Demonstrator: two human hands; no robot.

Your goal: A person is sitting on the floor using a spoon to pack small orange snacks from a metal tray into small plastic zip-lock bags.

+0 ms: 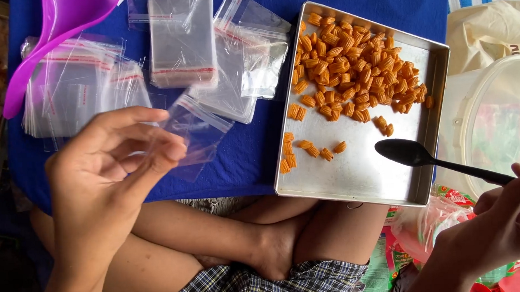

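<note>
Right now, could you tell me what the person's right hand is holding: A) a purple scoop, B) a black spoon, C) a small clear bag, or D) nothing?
B: the right hand grips the handle of the black spoon, whose bowl hovers over the metal tray of orange snacks.

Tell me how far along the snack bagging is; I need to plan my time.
Done: no filled bag shows. In hand: the left hand pinches one empty clear bag; the right hand holds a black spoon, empty, over the metal tray. Left: the orange snacks and stacks of empty bags.
</note>
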